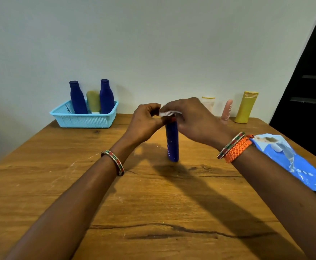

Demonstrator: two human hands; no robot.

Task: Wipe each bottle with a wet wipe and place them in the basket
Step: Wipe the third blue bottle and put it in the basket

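Observation:
A slim dark blue bottle (172,141) with a red top stands upright in the middle of the wooden table (153,203). My right hand (192,121) holds a white wet wipe (165,112) over the bottle's top. My left hand (146,122) has curled fingers at the bottle's neck and pinches the wipe's left end. A light blue basket (82,119) at the back left holds two dark blue bottles (77,98) (106,97) and an olive tube (93,102).
Against the wall at the back right stand a white bottle (208,103), a pink bottle (227,112) and a yellow bottle (246,107). A blue wet-wipe pack (288,162) lies by my right forearm. A dark doorway is at the far right.

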